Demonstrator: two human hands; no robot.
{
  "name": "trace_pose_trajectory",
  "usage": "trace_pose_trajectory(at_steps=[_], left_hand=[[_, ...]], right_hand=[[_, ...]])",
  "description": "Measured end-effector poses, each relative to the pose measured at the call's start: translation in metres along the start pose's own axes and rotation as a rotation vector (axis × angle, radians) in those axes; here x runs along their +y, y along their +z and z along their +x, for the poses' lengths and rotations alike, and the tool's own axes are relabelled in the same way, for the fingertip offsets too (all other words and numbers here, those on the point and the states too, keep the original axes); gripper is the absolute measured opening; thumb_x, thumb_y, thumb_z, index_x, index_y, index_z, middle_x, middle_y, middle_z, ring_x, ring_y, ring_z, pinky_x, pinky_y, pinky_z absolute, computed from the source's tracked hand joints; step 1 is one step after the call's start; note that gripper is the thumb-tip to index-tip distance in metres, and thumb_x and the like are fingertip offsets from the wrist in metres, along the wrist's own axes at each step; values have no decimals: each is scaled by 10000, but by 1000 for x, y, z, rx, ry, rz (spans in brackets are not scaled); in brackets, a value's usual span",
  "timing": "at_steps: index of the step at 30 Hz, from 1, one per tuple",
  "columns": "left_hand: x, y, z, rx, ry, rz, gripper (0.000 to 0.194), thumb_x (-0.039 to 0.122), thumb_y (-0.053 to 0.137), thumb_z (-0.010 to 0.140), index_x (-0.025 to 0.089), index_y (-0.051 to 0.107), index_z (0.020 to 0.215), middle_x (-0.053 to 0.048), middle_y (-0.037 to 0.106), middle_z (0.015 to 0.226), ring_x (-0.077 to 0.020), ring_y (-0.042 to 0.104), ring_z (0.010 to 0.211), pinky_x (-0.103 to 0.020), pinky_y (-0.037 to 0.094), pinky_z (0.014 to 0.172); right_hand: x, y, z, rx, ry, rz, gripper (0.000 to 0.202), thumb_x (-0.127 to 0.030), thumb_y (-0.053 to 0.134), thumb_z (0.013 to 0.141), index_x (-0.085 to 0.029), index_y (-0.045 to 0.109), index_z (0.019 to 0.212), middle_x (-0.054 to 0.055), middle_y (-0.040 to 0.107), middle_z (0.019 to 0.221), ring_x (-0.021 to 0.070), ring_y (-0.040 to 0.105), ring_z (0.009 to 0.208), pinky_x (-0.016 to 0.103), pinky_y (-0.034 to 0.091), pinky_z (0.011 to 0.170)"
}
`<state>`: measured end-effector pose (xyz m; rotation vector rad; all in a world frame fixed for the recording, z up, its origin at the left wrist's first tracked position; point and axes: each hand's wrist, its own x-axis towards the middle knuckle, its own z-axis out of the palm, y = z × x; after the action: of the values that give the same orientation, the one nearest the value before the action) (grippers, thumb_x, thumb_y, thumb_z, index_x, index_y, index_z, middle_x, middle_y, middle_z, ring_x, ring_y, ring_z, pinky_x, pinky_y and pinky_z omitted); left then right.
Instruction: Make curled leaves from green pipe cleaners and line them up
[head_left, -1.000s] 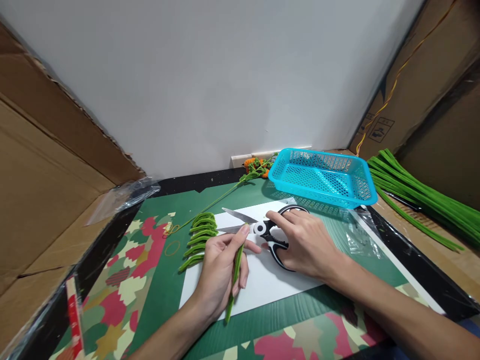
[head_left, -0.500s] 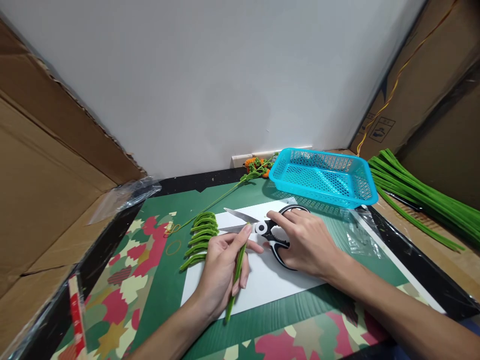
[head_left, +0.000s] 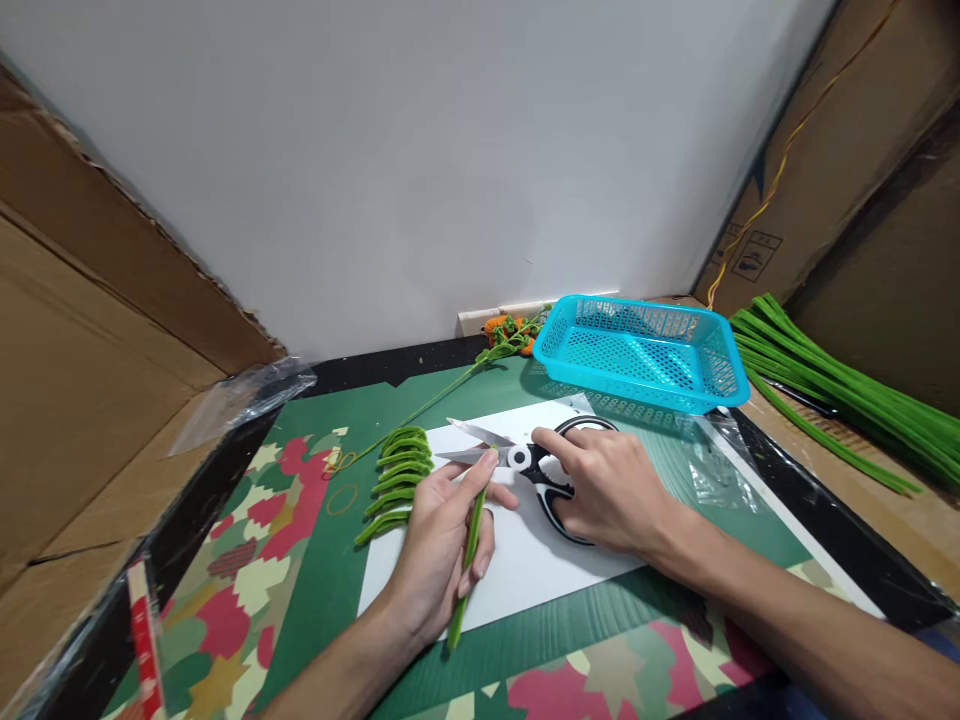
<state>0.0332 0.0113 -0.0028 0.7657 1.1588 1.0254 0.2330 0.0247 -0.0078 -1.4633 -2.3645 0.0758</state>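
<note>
White paper (head_left: 532,560) lies partly hidden; left fingers (head_left: 474,482) pinch 1 green strip (head_left: 470,545), right fingers (head_left: 556,442) curl round scissors (head_left: 519,458)

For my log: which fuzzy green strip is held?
The straight, fuzzy green strip in the left hand. The curved green strips lie in a row to its left; the long green stems lie far right.

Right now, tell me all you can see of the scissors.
The scissors have bare metal blades, a round white pivot and black-and-white handles, plastic by their look. They are open, tips to the left near the green pieces, over the paper; whether they rest on it is unclear. The right hand grips and partly hides the handles. The left hand holds a green strip at the lower blade; contact is unclear.
</note>
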Motion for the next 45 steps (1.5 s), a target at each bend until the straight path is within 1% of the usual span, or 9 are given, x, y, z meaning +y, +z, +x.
trace_pose_trajectory(at_steps=[3,8,13,18,27,32,35,41,45], left_hand=[[1,-1,0,3,31,-15,404,502,815,877,195,599,1024,41,722,805,-28,433,247,-115,239,196],[4,3,-2,-10,78,13,382,469,822,865,187,613,1015,38,717,813,-15,407,252,-111,243,201],[6,4,-2,-12,86,52,369,471,836,845,182,633,952,57,651,584,-27,340,245,-100,228,212],[3,0,-1,-69,59,112,368,518,760,915,177,632,860,92,440,332,-35,219,231,-89,187,224],[6,2,-3,-83,108,110,373,490,806,890,174,618,827,109,455,385,-15,236,234,-81,183,235],[5,3,-6,-78,152,64,374,437,843,863,168,583,850,70,621,658,14,351,262,-81,212,254],[4,3,-6,-83,172,48,355,420,828,879,169,577,892,61,647,758,22,384,263,-81,220,265],[1,1,-4,-126,171,54,349,421,810,892,163,575,909,54,637,770,23,393,261,-80,198,270],[1,0,-3,-132,163,53,349,424,804,895,164,578,946,55,633,755,23,373,262,-80,196,270]], right_hand=[[0,-1,1,13,17,2,431,-217,597,766,-236,664,1192,54,720,851,206,576,691,335,201,629],[2,0,1,-3,18,22,445,-239,610,731,-227,661,1172,59,726,859,208,578,692,334,195,628],[1,1,1,-6,21,43,415,-285,631,742,-234,655,1153,51,722,844,200,573,680,333,177,616],[-1,0,0,26,13,33,346,-316,630,775,-227,655,1108,57,724,821,198,564,665,327,169,616],[-1,2,-1,22,9,11,348,-342,611,752,-218,647,1076,56,723,759,183,515,603,315,139,589],[-3,2,-2,-25,14,11,391,-286,562,713,-210,639,1088,61,741,756,174,498,578,317,136,576],[-5,1,-2,-52,21,-10,417,-281,550,695,-209,638,1096,67,749,755,181,508,575,323,130,572],[-7,-1,-2,-111,36,-62,457,-285,553,691,-209,636,1134,67,751,750,189,526,585,328,131,575],[-5,2,-2,-82,30,-95,458,-281,560,695,-216,639,1141,67,747,762,194,543,591,331,126,577]])
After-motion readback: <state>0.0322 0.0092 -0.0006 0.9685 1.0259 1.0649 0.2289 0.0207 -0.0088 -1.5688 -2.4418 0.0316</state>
